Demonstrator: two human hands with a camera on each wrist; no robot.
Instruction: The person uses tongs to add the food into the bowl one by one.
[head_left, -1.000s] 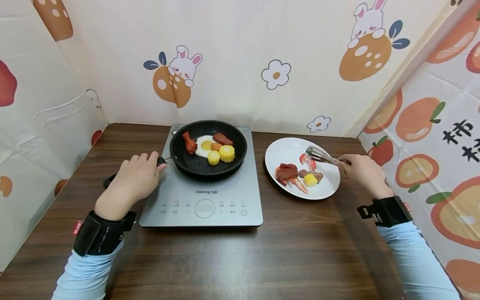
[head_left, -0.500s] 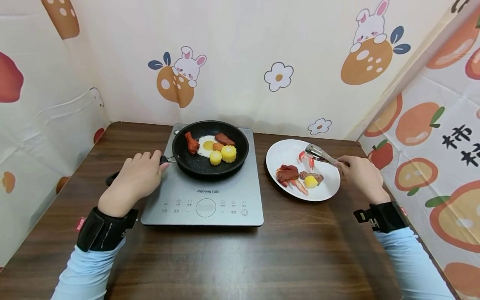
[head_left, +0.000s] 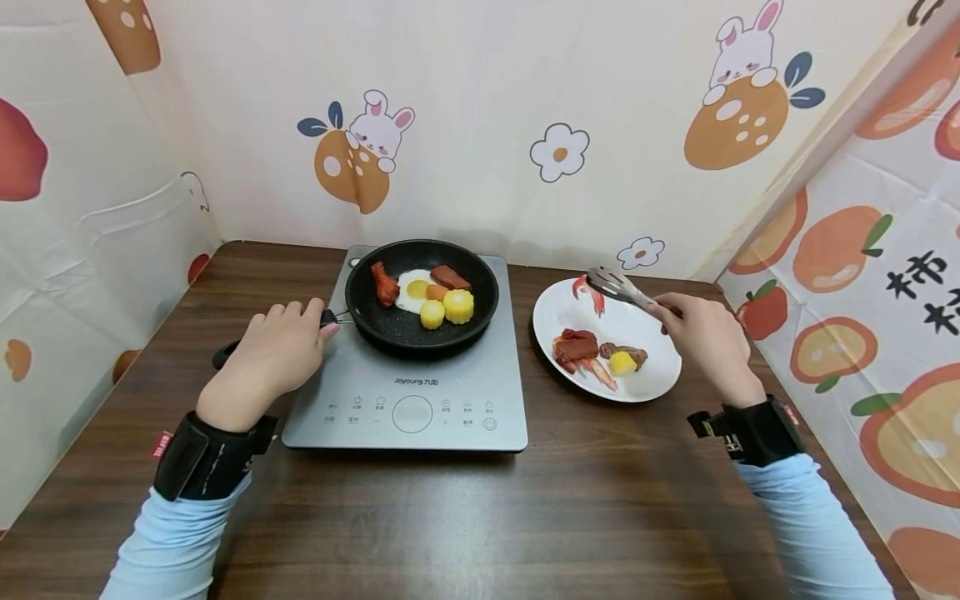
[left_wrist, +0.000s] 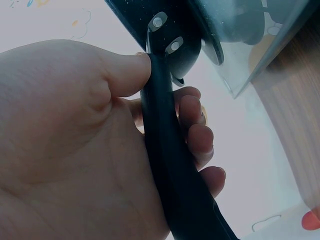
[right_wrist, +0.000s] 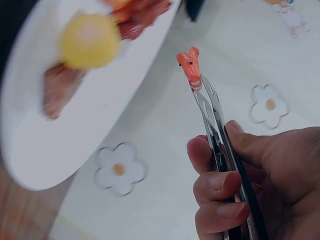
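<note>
The right hand (head_left: 701, 337) squeezes a pair of metal tongs (head_left: 618, 287) shut on a small red shrimp piece (head_left: 588, 293), held above the far rim of the white plate (head_left: 660, 379); the tongs' long axis runs from the hand up and left toward the frying pan (head_left: 390, 329) on the induction cooker (head_left: 408, 412). The left hand (head_left: 273, 354) is the nearer one to the pan, fingers and thumb wrapped round its black handle (left_wrist: 167, 165) (wrist low over the wooden table (head_left: 480, 517)). The shrimp hangs off the tong tips, clear of the plate's other food.
</note>
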